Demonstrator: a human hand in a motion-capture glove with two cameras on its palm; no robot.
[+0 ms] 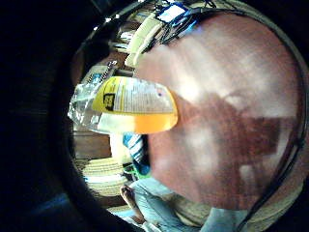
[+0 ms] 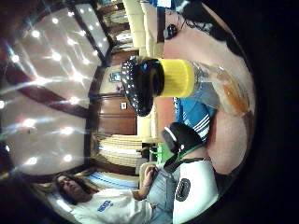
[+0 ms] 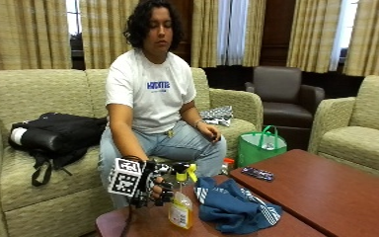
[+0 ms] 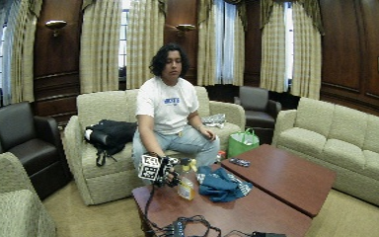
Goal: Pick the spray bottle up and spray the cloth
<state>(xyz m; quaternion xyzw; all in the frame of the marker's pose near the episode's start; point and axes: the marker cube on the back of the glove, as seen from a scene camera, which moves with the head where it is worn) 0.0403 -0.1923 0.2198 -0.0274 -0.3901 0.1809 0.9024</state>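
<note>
Just beside the blue cloth [image 3: 232, 207], the upright spray bottle [image 3: 181, 205] is gripped at its neck by the curled fingers of the gloved right hand [image 3: 155, 187], nozzle toward the cloth.

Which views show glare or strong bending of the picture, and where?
Thumb side palm view: ceiling lights flare into star-shaped glare, and the room curves round the spray bottle. Little finger side palm view: pale reflections lie on the table. Outside view: even light, hardly any bending.
</note>
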